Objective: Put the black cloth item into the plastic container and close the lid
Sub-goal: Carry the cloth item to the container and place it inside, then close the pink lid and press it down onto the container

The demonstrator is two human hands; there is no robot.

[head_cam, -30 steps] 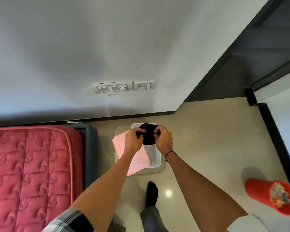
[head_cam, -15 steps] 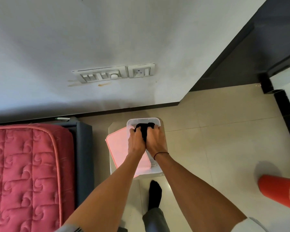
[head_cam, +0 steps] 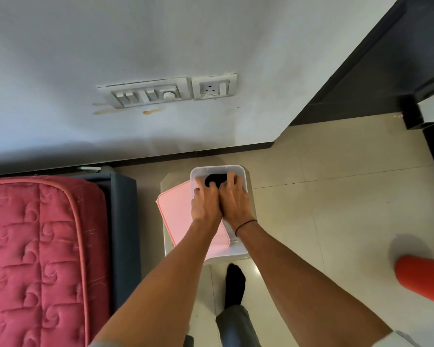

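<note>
A clear plastic container (head_cam: 243,171) stands on a small white stool on the floor. The black cloth item (head_cam: 214,179) lies down inside its far end, mostly covered by fingers. My left hand (head_cam: 204,201) and my right hand (head_cam: 232,199) sit side by side over the open box, fingers pressed onto the cloth. A pink lid (head_cam: 176,211) rests tilted against the container's left side, partly under my left forearm.
A red quilted mattress (head_cam: 35,259) on a dark bed frame (head_cam: 125,234) lies to the left. A red bin (head_cam: 424,279) stands at the right edge. My black-socked foot (head_cam: 233,284) is just in front of the stool. The wall with switches is close behind.
Both hands have gone down from above the container into it, carrying the black cloth inside. The view has moved closer to the box.
</note>
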